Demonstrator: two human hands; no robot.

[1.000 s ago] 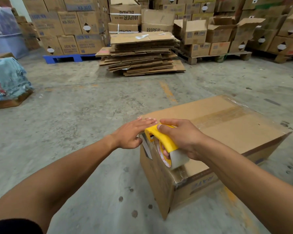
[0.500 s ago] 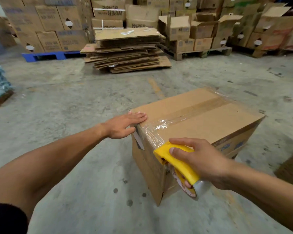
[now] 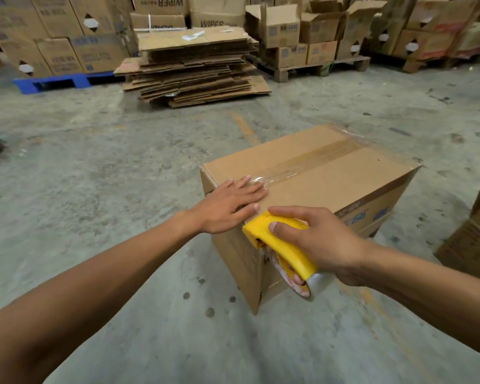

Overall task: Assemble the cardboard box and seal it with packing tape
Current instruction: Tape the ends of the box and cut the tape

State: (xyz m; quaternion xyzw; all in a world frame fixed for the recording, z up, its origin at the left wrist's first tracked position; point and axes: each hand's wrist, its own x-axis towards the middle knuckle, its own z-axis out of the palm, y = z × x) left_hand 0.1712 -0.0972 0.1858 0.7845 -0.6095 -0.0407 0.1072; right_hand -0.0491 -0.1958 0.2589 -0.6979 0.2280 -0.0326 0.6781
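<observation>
Here the cardboard box (image 3: 311, 195) stands closed on the concrete floor (image 3: 94, 176), well in front of the stack of flattened cartons (image 3: 191, 67), with a strip of clear packing tape (image 3: 302, 164) running along its top seam. The left hand (image 3: 230, 203) lies flat with straight fingers on the box's near top edge, while the right hand (image 3: 316, 242) grips the yellow tape dispenser (image 3: 280, 245) against the box's near face, just below that edge. The sealing step looks nearly finished; the next move likely calls for tearing the tape and pressing its end down.
</observation>
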